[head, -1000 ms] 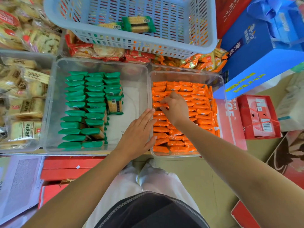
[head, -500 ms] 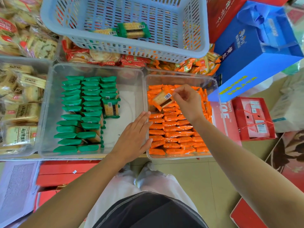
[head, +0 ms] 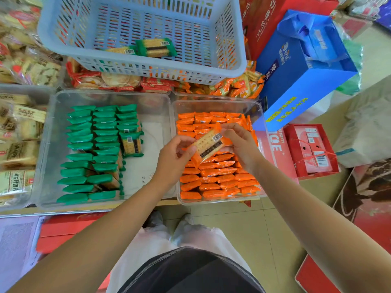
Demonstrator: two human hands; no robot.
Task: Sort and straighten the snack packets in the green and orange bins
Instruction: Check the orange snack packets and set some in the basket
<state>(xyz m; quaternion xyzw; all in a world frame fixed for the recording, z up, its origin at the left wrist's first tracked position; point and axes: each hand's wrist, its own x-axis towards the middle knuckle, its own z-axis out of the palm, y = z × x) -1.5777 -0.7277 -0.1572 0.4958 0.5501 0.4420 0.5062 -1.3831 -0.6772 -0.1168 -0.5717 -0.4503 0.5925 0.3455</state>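
Orange pkt (head: 208, 145) pinched btwn left hand (head: 172, 160) & right hand (head: 243, 144), above orange bin (head: 259, 115).

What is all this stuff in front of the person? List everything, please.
Left clear plastic bin: one, transparent, left of centre.
Green snack packets: many, green, in rows inside it.
Right clear plastic bin: one, transparent, beside it.
Orange snack packets: many, orange, filling it.
Orange-edged cracker packet: one, held above the right bin.
Pale blue slotted plastic basket: one, behind both bins, holding two green-edged packets.
Blue gift bag: one, upper right.
Red carton: one, right of the orange bin.
Left hand: one, pinching the cracker packet.
Right hand: one, gripping its other end.
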